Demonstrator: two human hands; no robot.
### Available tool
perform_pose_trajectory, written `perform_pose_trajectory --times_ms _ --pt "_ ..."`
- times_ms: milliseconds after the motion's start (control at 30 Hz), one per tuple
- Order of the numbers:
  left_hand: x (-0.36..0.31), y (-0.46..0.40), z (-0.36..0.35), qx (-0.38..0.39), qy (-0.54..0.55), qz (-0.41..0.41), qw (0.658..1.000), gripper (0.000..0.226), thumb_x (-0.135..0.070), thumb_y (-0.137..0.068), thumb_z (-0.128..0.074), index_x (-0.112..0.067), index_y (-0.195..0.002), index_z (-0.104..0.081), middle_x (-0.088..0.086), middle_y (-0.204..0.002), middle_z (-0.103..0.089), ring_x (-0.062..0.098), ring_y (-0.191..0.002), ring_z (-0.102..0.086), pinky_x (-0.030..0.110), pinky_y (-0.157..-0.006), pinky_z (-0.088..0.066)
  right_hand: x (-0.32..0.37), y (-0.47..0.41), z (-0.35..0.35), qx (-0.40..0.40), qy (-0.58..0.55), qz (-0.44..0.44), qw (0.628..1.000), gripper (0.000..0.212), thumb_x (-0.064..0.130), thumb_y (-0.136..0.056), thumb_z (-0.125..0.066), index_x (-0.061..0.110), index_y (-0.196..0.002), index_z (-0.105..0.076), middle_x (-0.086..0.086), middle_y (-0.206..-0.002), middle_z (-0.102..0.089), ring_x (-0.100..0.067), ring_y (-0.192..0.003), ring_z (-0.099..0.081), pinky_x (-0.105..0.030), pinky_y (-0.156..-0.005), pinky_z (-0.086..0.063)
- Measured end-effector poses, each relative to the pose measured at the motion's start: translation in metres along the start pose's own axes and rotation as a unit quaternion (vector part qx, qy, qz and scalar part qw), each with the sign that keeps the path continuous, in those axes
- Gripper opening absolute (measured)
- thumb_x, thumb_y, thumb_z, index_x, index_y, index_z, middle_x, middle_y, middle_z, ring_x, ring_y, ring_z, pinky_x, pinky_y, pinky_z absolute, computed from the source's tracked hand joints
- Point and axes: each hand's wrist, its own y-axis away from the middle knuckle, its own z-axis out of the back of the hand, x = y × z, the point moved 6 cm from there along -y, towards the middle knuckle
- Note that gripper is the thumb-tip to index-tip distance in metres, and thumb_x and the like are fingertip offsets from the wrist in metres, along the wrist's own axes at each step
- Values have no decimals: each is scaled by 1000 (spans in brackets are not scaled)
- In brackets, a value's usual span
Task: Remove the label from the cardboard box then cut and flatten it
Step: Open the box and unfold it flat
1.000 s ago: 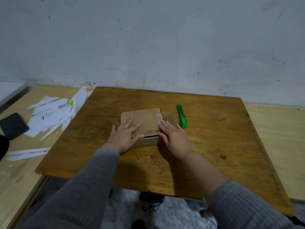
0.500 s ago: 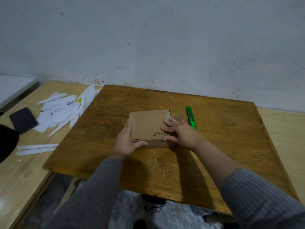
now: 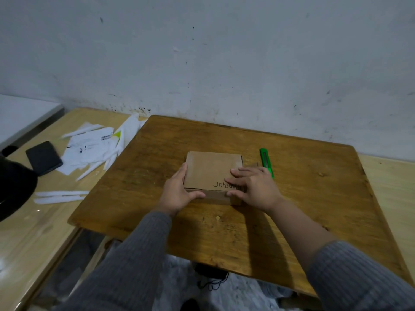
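A small brown cardboard box [image 3: 211, 169] with handwriting on its top lies in the middle of a dark wooden table [image 3: 314, 198]. My left hand [image 3: 177, 194] holds its left side, fingers along the edge and thumb on the front face. My right hand [image 3: 253, 187] holds the box's near right corner, fingers on top over the writing and thumb on the front face. A green utility knife [image 3: 266, 162] lies on the table just right of the box, beyond my right hand.
On a lighter table to the left lie torn white label scraps [image 3: 94, 147], white strips [image 3: 60, 196] and a black phone [image 3: 43, 158]. A dark object [image 3: 13, 187] sits at the left edge. The wall stands close behind the table.
My left hand slid off the box top to its left side. My right hand moved from the right edge onto the top near corner. The camera view shifted slightly.
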Motion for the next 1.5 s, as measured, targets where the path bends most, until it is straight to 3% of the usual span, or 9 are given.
perform_pose_trajectory --times_ms 267,467,600,733,1033,1233,1333,1433,1500 --pt "4 3 0 -3 -3 -5 1000 118 -28 -63 -90 -19 -155 -17 -2 -156 -31 15 -138 -34 34 -115 -29 -1 4 -2 14 -34 -7 999 48 61 -84 -50 44 -129 -51 15 -147 -42 -12 -134 -33 -39 -107 -26" --pt "11 -4 0 9 -3 1 1000 122 -34 -60 -91 -19 -155 -15 -1 -156 -31 18 -138 -34 37 -114 -32 18 -3 2 -41 17 15 999 60 72 -81 -28 45 -130 -50 8 -150 -36 -20 -145 -16 -56 -116 6" --pt "18 -3 -2 11 3 -2 1000 120 -41 -62 -89 -17 -155 -16 4 -151 -38 20 -134 -39 33 -109 -36 39 -18 -13 0 -54 67 996 51 54 -90 -47 31 -136 -47 3 -153 -34 -15 -145 -19 -41 -120 -12" --pt "22 0 -4 1 21 -31 999 114 -43 -67 -85 -14 -154 -18 5 -147 -43 17 -130 -44 26 -104 -39 38 -21 -19 -18 -68 74 995 48 50 -91 -48 30 -135 -50 5 -149 -40 -11 -141 -31 -31 -116 -21" --pt "27 -7 -2 14 41 -37 998 113 -41 -65 -87 -16 -154 -21 2 -145 -46 15 -127 -46 33 -106 -41 49 -19 -6 -118 47 147 981 30 32 -85 -66 22 -113 -69 -2 -116 -70 -23 -108 -66 -34 -86 -55" --pt "31 -17 1 58 51 -27 997 101 -38 -68 -85 -17 -150 -30 -2 -142 -49 14 -128 -47 29 -105 -40 53 -31 33 -193 -7 128 973 34 38 -97 -41 25 -116 -66 0 -105 -73 -20 -90 -71 -35 -62 -59" --pt "30 -17 2 56 63 -53 995 110 -58 -69 -76 -27 -155 -13 -4 -154 -35 15 -137 -37 38 -112 -35 51 -41 56 -229 -23 118 966 33 38 -98 -41 24 -113 -66 1 -93 -74 -20 -75 -71 -35 -50 -55" --pt "15 -21 20 -33 101 -90 990 91 -52 -86 -62 -41 -153 -1 -12 -161 -13 11 -145 -20 40 -115 -26 50 -45 66 -242 -40 109 963 32 38 -97 -42 23 -109 -69 3 -92 -74 -19 -76 -70 -36 -52 -55" --pt "-8 -24 37 -87 59 -158 982 71 -42 -96 -52 -46 -151 -8 -17 -160 -16 2 -143 -19 32 -112 -27 50 -46 68 -250 -46 107 961 30 36 -96 -45 22 -107 -70 2 -91 -74 -20 -77 -70 -35 -55 -56"
